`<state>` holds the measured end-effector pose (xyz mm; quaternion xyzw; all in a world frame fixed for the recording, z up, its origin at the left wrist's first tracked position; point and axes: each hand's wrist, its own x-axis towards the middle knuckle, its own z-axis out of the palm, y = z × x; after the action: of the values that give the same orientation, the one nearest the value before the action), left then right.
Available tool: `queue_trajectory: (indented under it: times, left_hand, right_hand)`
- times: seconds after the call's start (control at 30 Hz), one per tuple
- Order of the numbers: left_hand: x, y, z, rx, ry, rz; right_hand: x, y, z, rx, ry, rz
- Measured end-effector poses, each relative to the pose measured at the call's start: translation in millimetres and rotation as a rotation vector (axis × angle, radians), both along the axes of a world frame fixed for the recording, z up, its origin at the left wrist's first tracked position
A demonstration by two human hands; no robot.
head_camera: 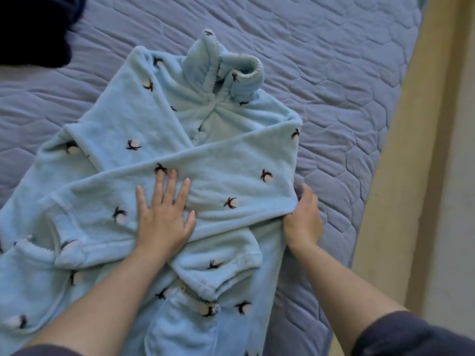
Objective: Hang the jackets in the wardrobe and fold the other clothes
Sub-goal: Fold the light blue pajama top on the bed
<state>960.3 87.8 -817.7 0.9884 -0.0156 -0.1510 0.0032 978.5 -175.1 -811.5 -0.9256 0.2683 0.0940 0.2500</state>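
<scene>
L hand (pixel 164 217) flat w/ fingers spread on fleece robe (pixel 123 116); R hand (pixel 303 217) grips its folded edge.

A bed (pixel 321 60) fills most of the view, covered by a quilted spread in a muted blue-violet, its stitching forming wavy, roughly hexagonal cells with soft wrinkles across the surface. Its right edge runs diagonally from the upper right toward the bottom. Beyond that edge lies a beige strip (pixel 416 176), and just beside it, at the far right, a paler band (pixel 462 227). In the upper left corner a dark mass (pixel 33 27) rests on the spread; what it is cannot be told.
</scene>
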Motion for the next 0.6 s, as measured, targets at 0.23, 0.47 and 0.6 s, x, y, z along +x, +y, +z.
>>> queue_trajectory:
  times: [0.23, 0.47, 0.6]
  left_hand:
    - [20, -7, 10, -0.014, -0.021, 0.036]
    - [83, 1, 11, -0.061, -0.146, 0.044]
    - [100, 27, -11, 0.012, -0.092, 0.142]
  right_hand:
    - [8, -47, 18, 0.499, 0.123, 0.338]
    - [104, -19, 32, -0.156, 0.022, 0.651]
    - [126, -8, 0, -0.323, 0.309, 0.654]
